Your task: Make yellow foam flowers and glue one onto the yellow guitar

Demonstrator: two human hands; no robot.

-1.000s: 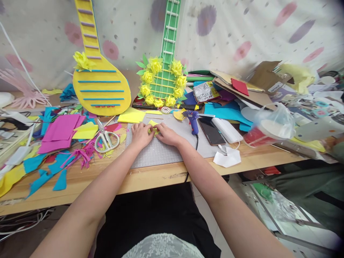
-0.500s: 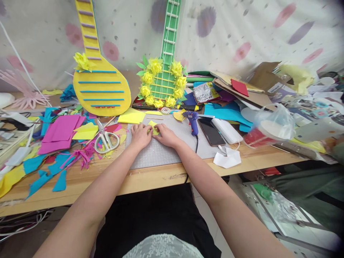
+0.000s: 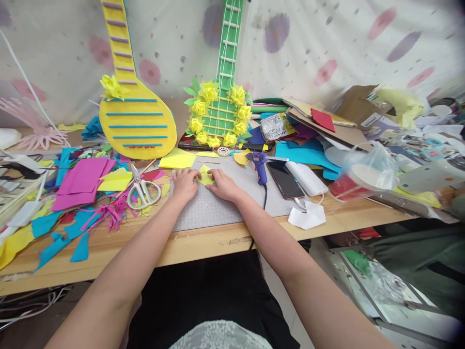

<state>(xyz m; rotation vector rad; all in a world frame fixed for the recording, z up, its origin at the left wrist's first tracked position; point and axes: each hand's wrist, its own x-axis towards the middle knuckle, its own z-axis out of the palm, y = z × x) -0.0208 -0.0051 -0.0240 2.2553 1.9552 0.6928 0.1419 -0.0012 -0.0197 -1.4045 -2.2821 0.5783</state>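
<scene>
A small piece of yellow paper (image 3: 206,177) lies on the grey cutting mat (image 3: 209,211), with its top corner pointing away from me. My left hand (image 3: 185,184) pinches its left edge, fingers curled. At the right edge, my right hand (image 3: 224,185) holds it between thumb and fingers. The fingertips hide parts of both edges. Behind my left hand is a stack of yellow paper (image 3: 177,158). A blue hot glue gun (image 3: 259,167) rests to the right of my right hand, and white-handled scissors (image 3: 143,190) lie to the left.
A yellow paper lute shape (image 3: 138,128) and a green one (image 3: 224,109) ringed with yellow flowers lean at the back. Pink sheets (image 3: 80,182) and blue scraps cover the left. A phone (image 3: 284,180), a white power bank (image 3: 307,178) and a bagged red cup (image 3: 354,182) sit right.
My hands have moved slightly apart, the left one going left. More of the yellow paper now shows between them, and it looks spread flatter.
</scene>
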